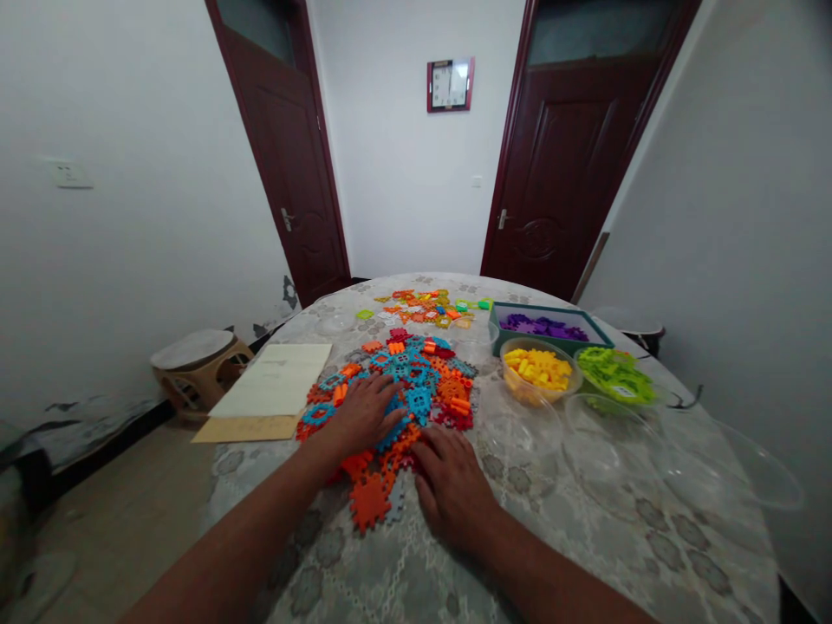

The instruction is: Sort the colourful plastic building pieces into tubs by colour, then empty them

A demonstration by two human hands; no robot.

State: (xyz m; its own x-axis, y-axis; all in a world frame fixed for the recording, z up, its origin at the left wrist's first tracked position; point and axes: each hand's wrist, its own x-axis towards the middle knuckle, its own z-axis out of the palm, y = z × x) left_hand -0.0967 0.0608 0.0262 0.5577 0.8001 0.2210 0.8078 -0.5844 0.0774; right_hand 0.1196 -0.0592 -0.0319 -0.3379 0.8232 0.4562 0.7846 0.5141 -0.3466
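Observation:
A heap of toothed plastic building pieces, mostly blue, orange, red and grey, lies in the middle of the table. My left hand rests on the heap's left part, fingers spread over blue and orange pieces, gripping nothing that I can see. At the heap's near right edge is my right hand, its fingers loosely bent and touching orange pieces; no held piece shows. Between my forearms, a square orange-red toothed piece juts towards me, with a grey piece beside it. Pieces under both hands are hidden.
Further back lies a scatter of mixed pieces. On the right are a green box of purple pieces, a bowl of yellow pieces, green pieces and several clear containers. Paper lies at left.

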